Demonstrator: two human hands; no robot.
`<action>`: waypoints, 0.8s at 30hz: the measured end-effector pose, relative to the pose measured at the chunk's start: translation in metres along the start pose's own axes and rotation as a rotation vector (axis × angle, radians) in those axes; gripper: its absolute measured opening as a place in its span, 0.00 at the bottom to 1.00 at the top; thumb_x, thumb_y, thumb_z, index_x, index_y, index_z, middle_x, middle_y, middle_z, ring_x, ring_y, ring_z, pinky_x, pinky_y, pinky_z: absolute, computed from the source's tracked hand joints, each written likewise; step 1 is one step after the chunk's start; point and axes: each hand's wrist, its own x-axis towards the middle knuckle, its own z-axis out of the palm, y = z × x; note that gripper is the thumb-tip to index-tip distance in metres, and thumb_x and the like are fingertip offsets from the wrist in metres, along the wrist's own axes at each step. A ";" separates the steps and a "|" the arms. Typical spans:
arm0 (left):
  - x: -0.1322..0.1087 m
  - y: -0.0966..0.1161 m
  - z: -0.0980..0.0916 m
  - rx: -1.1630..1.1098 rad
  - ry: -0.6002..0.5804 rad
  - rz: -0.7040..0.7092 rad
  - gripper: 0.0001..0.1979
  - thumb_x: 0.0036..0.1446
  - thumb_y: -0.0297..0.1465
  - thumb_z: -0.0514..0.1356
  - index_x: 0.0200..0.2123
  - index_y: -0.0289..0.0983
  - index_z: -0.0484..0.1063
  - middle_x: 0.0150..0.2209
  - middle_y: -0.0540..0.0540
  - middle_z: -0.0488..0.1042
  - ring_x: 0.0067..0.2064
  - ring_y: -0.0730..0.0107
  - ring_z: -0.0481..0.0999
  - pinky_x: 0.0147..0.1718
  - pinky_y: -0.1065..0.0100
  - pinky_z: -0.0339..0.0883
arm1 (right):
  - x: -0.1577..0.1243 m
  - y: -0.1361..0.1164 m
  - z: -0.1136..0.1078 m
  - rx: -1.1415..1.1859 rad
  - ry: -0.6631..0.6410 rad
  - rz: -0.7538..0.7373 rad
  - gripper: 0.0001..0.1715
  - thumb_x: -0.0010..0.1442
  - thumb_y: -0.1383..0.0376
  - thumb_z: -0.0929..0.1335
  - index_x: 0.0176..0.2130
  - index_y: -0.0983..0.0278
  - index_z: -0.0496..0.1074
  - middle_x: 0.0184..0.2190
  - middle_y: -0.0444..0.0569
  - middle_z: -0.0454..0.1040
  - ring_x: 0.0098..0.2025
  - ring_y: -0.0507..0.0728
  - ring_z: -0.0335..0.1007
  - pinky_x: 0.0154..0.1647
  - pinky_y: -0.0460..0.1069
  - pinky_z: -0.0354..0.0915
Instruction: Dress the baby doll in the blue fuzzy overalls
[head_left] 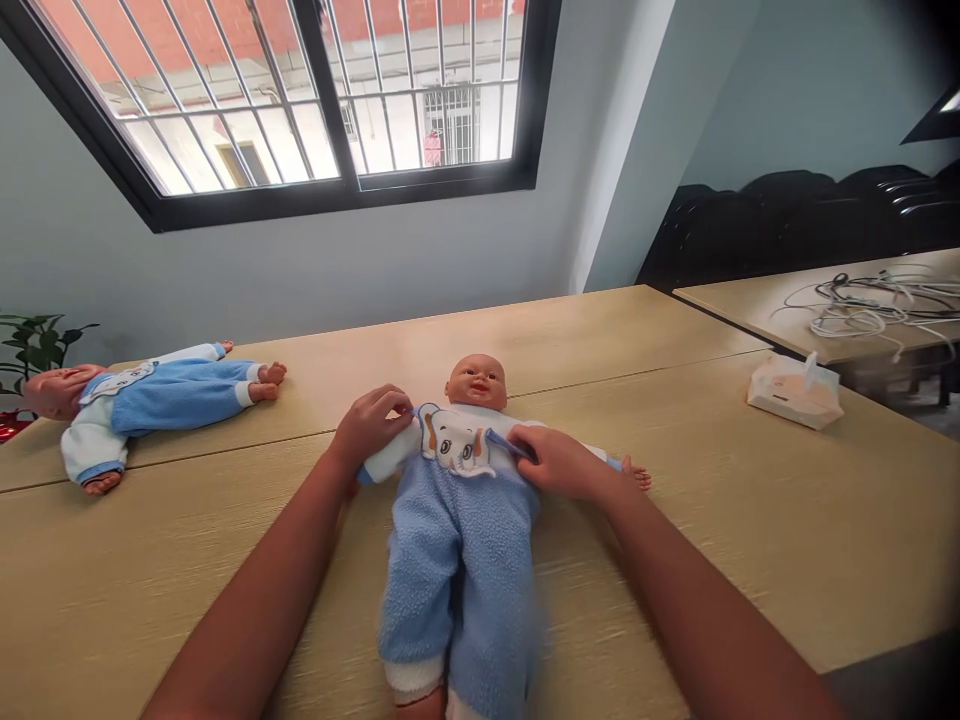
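A baby doll (pixel 475 382) in a blue fleece romper with an elephant bib lies on its back in the middle of the wooden table (pixel 750 500), its head toward the window. My left hand (pixel 370 422) is closed on the doll's white sleeve at the shoulder. On the other side my right hand (pixel 553 460) pinches the blue edge of the romper near the chest. The doll's bare hand sticks out just beyond my right hand. Its legs point toward me.
A second baby doll (pixel 142 400) in the same outfit lies on its back at the far left of the table. A pack of wet wipes (pixel 793 390) sits at the right. White cables (pixel 877 300) lie on a neighbouring table. A plant (pixel 30 345) stands at the left.
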 end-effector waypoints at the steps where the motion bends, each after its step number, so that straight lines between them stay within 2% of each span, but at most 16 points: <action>1: 0.001 -0.002 0.000 -0.033 -0.051 -0.054 0.02 0.57 0.31 0.64 0.35 0.41 0.78 0.39 0.44 0.78 0.42 0.62 0.74 0.46 0.62 0.68 | 0.000 0.000 0.000 -0.005 0.001 -0.002 0.03 0.58 0.69 0.66 0.33 0.62 0.66 0.32 0.46 0.73 0.32 0.55 0.63 0.33 0.49 0.52; 5: 0.003 -0.014 0.000 -0.161 -0.257 -0.216 0.07 0.55 0.36 0.67 0.37 0.41 0.81 0.39 0.45 0.80 0.40 0.62 0.74 0.40 0.65 0.69 | 0.001 0.001 0.001 -0.008 -0.011 -0.005 0.03 0.57 0.69 0.65 0.33 0.61 0.65 0.32 0.46 0.73 0.31 0.55 0.62 0.33 0.49 0.52; 10: -0.005 -0.031 -0.007 -0.324 -0.431 -0.347 0.19 0.56 0.46 0.66 0.43 0.38 0.80 0.39 0.44 0.80 0.37 0.64 0.77 0.32 0.68 0.69 | 0.003 -0.001 0.001 0.001 -0.019 0.010 0.02 0.59 0.69 0.65 0.35 0.62 0.67 0.34 0.48 0.74 0.33 0.56 0.64 0.35 0.49 0.54; 14: -0.010 -0.038 -0.011 -0.399 -0.516 -0.407 0.24 0.54 0.50 0.67 0.43 0.36 0.79 0.35 0.46 0.79 0.34 0.67 0.75 0.30 0.70 0.68 | 0.001 -0.004 -0.002 -0.005 -0.021 -0.007 0.02 0.58 0.69 0.64 0.34 0.62 0.66 0.33 0.47 0.73 0.33 0.55 0.64 0.34 0.49 0.55; 17: -0.010 -0.040 -0.008 -0.416 -0.472 -0.404 0.23 0.55 0.50 0.67 0.42 0.36 0.78 0.36 0.47 0.78 0.34 0.69 0.74 0.31 0.71 0.67 | -0.002 -0.007 -0.005 0.026 -0.036 0.006 0.01 0.61 0.67 0.65 0.35 0.62 0.67 0.33 0.46 0.74 0.32 0.56 0.65 0.34 0.49 0.57; 18: -0.009 -0.040 -0.007 -0.418 -0.440 -0.395 0.23 0.55 0.50 0.67 0.42 0.36 0.77 0.36 0.47 0.78 0.34 0.69 0.74 0.32 0.70 0.67 | -0.002 -0.009 -0.005 0.052 -0.005 0.008 0.04 0.63 0.65 0.65 0.37 0.62 0.68 0.35 0.48 0.75 0.33 0.57 0.67 0.35 0.50 0.59; 20: -0.006 -0.038 -0.006 -0.414 -0.363 -0.368 0.22 0.57 0.49 0.66 0.41 0.36 0.76 0.35 0.47 0.78 0.34 0.69 0.74 0.31 0.70 0.68 | 0.003 -0.018 -0.004 0.096 0.149 -0.021 0.10 0.68 0.60 0.64 0.43 0.62 0.70 0.41 0.51 0.76 0.40 0.60 0.71 0.43 0.52 0.64; 22: -0.003 -0.033 -0.006 -0.392 -0.277 -0.328 0.19 0.57 0.47 0.66 0.39 0.36 0.75 0.34 0.47 0.78 0.33 0.69 0.75 0.30 0.70 0.68 | 0.015 -0.035 0.001 0.089 0.332 -0.090 0.13 0.70 0.58 0.63 0.48 0.62 0.71 0.47 0.55 0.76 0.50 0.63 0.71 0.53 0.56 0.65; 24: 0.000 -0.024 -0.008 -0.353 -0.176 -0.274 0.16 0.57 0.43 0.66 0.37 0.36 0.75 0.34 0.47 0.77 0.34 0.69 0.75 0.31 0.69 0.69 | 0.034 -0.057 0.007 0.023 0.398 -0.155 0.15 0.70 0.57 0.65 0.51 0.62 0.72 0.51 0.57 0.76 0.57 0.65 0.68 0.62 0.58 0.61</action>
